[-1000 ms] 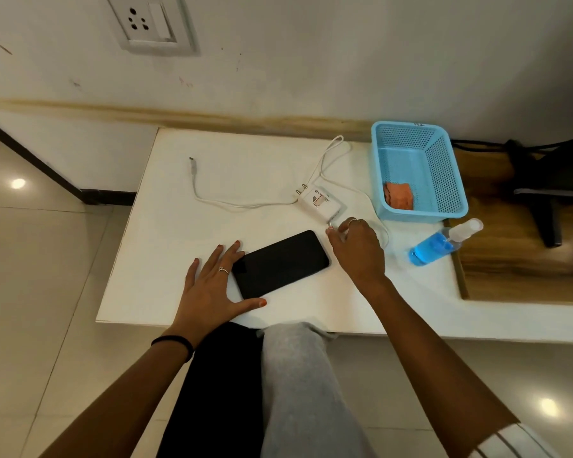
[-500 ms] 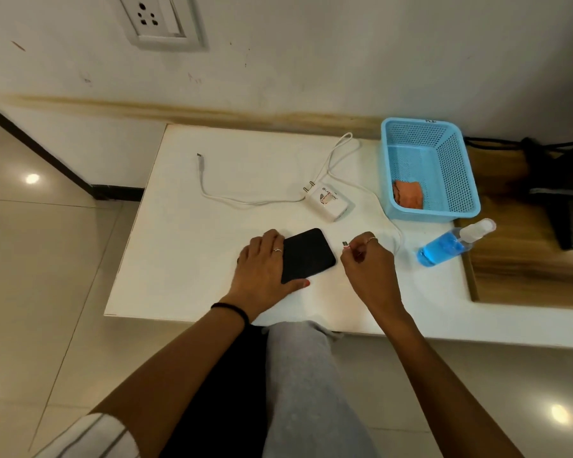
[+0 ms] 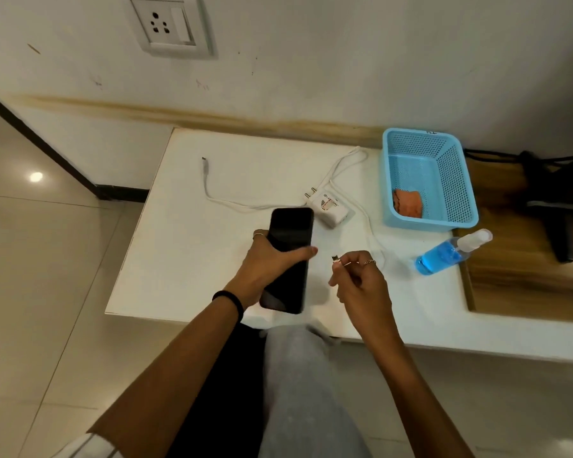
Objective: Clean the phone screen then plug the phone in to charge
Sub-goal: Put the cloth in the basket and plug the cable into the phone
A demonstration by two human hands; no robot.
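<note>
The phone is black and glossy. The cable and charger are white, as is the tabletop. The perforated basket is light blue, its cloth orange. The spray bottle holds blue liquid under a white cap.

Left hand has lifted the black slab phone off the white table, where it lay flat 1.0 s ago; phone now lengthwise, gripped round its middle. Right hand has raised the pinched white cable connector from beside the charger.
</note>
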